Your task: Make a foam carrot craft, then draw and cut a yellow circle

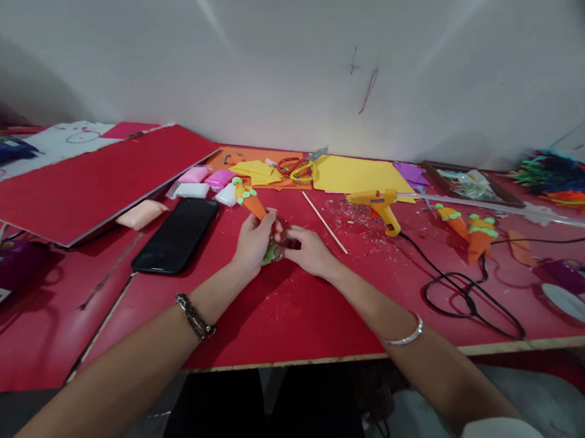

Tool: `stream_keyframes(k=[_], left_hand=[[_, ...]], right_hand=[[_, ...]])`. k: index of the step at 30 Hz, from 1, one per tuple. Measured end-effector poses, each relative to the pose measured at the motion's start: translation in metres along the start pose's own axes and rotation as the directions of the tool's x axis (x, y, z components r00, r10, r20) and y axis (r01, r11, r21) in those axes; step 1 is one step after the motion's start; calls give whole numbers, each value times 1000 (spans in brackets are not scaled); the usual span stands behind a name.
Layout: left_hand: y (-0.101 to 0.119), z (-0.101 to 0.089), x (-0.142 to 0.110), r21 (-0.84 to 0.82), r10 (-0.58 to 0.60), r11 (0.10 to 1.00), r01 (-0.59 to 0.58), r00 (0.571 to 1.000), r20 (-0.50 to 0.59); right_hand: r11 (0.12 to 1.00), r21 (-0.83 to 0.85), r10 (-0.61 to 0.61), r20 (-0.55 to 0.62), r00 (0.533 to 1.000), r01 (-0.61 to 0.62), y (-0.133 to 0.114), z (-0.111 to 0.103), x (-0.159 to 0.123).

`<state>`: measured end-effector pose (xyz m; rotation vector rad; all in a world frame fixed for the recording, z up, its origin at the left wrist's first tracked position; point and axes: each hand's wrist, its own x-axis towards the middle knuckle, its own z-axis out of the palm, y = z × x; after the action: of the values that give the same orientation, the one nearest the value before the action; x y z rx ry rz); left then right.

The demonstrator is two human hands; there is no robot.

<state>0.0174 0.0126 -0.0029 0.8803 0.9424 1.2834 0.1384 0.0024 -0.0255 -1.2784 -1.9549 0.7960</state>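
My left hand [257, 241] is closed around the narrow end of an orange cone [254, 205], whose wide top is trimmed with pale green blobs. Just under the fingers is a small clear wrapper with pale green clay [269, 254], partly hidden by both hands. My right hand [309, 250] is beside it, thumb and fingers curled together at the wrapper's edge. Two similar orange cones with green trim [481, 232] lie at the right of the table. A thin wooden stick [325, 223] lies beyond my right hand.
A black phone [177, 235] and soft packets of pink and white clay [193, 189] lie to the left, near a large red board [104, 179]. Scissors [303, 166] rest on yellow paper [357, 173] at the back. A yellow glue gun [383, 209] trails a black cord [458, 292].
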Motion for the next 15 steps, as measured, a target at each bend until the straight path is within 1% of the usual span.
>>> stream_keyframes(k=[3,6,8,11,13,15], left_hand=[[-1,-1,0,5,11,1000,-11,1000,-11],[-2,-1,0,12,3,1000,-3,1000,5],[-2,0,0,45,3,999,-3,1000,14],[-2,2,-2,103,7,995,-10,1000,23],[-2,3,-3,118,7,993,-13,999,47],[-1,3,-5,129,5,991,-18,995,98]], right_hand=[[997,72,2,-25,1000,-1,-3,-2,0],[975,218,62,-67,996,-46,-7,-7,0],[931,351,150,-117,982,-100,-7,-11,2],[843,517,276,-181,944,-148,-6,-16,3],[791,593,313,-182,932,-150,-6,-17,4],[731,666,330,-153,931,-150,-5,-17,5]])
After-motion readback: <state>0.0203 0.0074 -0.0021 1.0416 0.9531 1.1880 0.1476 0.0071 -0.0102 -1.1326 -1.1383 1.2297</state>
